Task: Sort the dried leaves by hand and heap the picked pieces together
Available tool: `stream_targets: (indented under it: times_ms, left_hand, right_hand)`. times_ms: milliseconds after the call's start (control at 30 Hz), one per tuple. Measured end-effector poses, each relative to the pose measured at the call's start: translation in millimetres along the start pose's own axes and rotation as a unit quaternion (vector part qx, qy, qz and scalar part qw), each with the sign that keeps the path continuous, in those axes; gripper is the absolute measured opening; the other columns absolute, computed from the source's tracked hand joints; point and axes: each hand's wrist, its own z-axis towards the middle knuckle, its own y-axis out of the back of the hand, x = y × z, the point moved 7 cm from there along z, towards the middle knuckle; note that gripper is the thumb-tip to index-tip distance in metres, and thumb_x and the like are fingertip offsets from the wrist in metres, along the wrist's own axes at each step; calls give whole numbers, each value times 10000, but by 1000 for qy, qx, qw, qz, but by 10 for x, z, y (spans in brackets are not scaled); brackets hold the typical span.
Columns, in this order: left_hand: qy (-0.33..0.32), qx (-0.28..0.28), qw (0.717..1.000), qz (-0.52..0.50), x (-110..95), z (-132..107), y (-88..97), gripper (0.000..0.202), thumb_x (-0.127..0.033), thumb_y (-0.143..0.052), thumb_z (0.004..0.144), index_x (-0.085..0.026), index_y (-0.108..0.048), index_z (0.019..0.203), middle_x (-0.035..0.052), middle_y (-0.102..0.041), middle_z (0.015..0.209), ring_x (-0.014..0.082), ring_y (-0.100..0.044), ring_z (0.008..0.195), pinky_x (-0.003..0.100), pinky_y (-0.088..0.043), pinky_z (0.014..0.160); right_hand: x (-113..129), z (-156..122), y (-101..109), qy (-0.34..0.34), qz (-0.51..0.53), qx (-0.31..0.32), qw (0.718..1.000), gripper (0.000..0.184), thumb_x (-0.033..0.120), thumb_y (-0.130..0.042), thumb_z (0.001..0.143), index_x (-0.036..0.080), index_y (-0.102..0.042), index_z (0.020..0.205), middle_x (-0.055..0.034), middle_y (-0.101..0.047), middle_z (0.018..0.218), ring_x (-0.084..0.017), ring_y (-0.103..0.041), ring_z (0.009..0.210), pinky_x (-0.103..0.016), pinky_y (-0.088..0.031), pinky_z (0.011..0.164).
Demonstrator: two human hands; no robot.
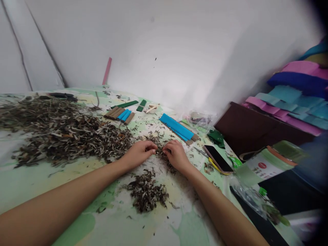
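My left hand (139, 152) and my right hand (175, 154) rest side by side on the table, fingers curled and pinched into a small clump of dried leaves (161, 152) between them. A big heap of the same dried leaves (58, 130) spreads over the table's left half. A smaller pile (147, 193) lies nearer to me, between my forearms. The surface is a green-and-white patterned cloth (77, 184).
Brown and blue paper tubes (120, 113) and green strips (128, 104) lie at the back. A long blue bundle (176, 127) lies right of them. A phone (217, 158), scissors (201, 151), a green-lidded jar (266, 162) and stacked coloured fabric (294, 102) are on the right.
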Motion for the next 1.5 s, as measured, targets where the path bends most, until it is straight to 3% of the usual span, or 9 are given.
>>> stream_targets:
  times_ms: [200,500,600,700,900,1167,1333,1500]
  left_hand:
    - [-1,-13,1000,4,30,9,4,206,-279,-530,775,-171,-674,875,45,-708,895,194,-628,836,290,-479,740]
    - [-17,23,1000,5,8,-3,-55,235,-306,-527,797,-175,-681,917,41,-705,906,192,-621,843,282,-464,732]
    - [-20,22,1000,3,-11,-5,-48,225,-300,-523,796,-182,-683,901,36,-709,896,189,-624,830,283,-468,733]
    - [-17,10,1000,7,-11,-4,-27,212,-289,-521,790,-185,-681,881,32,-710,882,190,-623,825,288,-472,742]
    - [2,-17,1000,0,38,2,18,210,-267,-512,779,-167,-677,861,33,-708,863,188,-626,814,277,-480,729]
    - [0,-11,1000,3,33,-2,16,210,-262,-510,774,-164,-674,859,35,-707,858,191,-625,812,287,-479,733]
    - [0,-10,1000,2,41,6,9,218,-264,-509,772,-159,-678,862,37,-706,854,190,-623,802,284,-477,725]
    - [8,-4,1000,8,46,7,-3,222,-266,-510,764,-161,-683,856,40,-706,867,195,-622,824,283,-469,733]
  right_hand:
    - [131,-6,63,1,13,-23,1000,109,145,-525,837,188,-607,779,-48,-614,805,-203,-501,865,-315,-362,785]
    - [234,-27,225,-13,121,-112,986,101,152,-507,826,199,-593,803,-41,-624,823,-194,-537,846,-309,-408,765]
    - [140,-29,157,-40,130,-92,986,154,99,-520,781,196,-597,873,-46,-633,891,-195,-545,893,-326,-418,809]
    - [60,-29,95,-56,71,-53,994,246,79,-577,733,194,-601,949,-67,-621,970,-225,-514,964,-364,-400,845]
    - [106,-31,-13,-15,-27,46,998,162,86,-628,730,217,-678,811,-66,-615,911,-236,-475,940,-351,-354,815]
    - [125,-6,18,-22,-39,39,998,158,74,-540,770,188,-649,767,-60,-620,814,-216,-493,879,-324,-342,784]
    - [130,-22,-24,-15,-46,60,997,167,76,-568,753,194,-665,822,-65,-641,872,-230,-484,931,-334,-332,815]
    - [145,-24,-30,-19,-41,70,997,143,69,-568,744,182,-656,744,-54,-634,816,-218,-486,903,-325,-323,805]
